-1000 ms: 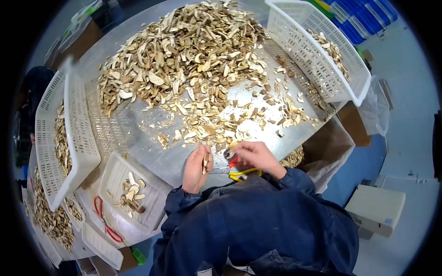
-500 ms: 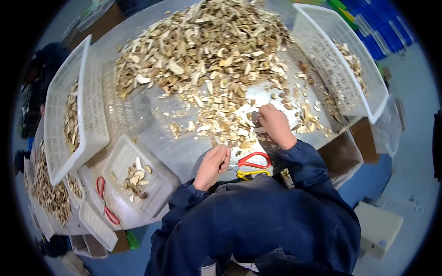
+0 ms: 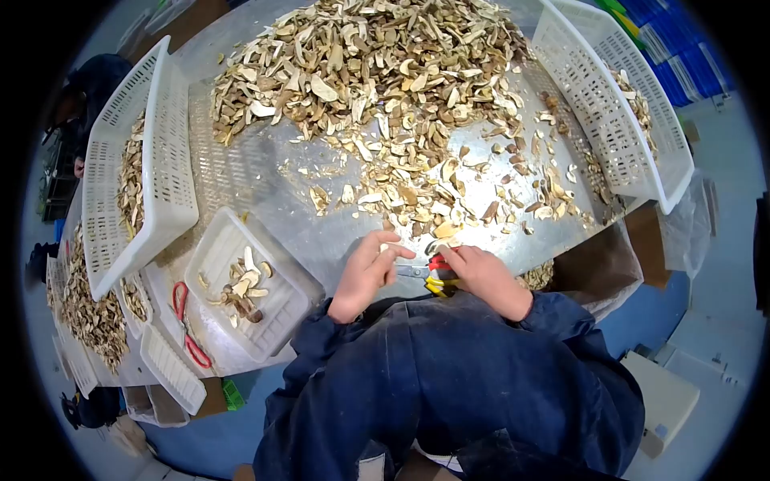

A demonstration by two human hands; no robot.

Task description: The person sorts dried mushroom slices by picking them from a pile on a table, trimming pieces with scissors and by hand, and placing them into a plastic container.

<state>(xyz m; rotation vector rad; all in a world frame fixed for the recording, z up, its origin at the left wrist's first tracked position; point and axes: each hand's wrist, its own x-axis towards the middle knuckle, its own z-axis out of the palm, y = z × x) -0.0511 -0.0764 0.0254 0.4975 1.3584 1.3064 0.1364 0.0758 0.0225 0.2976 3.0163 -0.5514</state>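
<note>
Sliced dried mushrooms [image 3: 385, 64] form a large heap on the metal table, with loose slices spread toward me. My left hand [image 3: 365, 276] is closed at the near edge, its fingers curled around a pale bit mostly hidden from sight. My right hand [image 3: 488, 280] is closed too, its fingertips pinching a pale mushroom slice [image 3: 441, 244]. Between the hands lie scissors [image 3: 412, 272] with one red and one yellow handle; the right hand partly covers the handles.
White perforated baskets with mushroom slices stand left [image 3: 172, 160] and right [image 3: 585, 96]. A shallow white tray [image 3: 285, 309] holds several pieces, beside red-handled scissors [image 3: 181, 301]. Another mushroom pile [image 3: 92, 321] lies far left. A person in dark clothing [image 3: 96, 88] is behind the left basket.
My right hand has come back from the loose slices toward my left hand, now over the scissors handles with a slice at its fingertips. The left hand has raised its index finger slightly.
</note>
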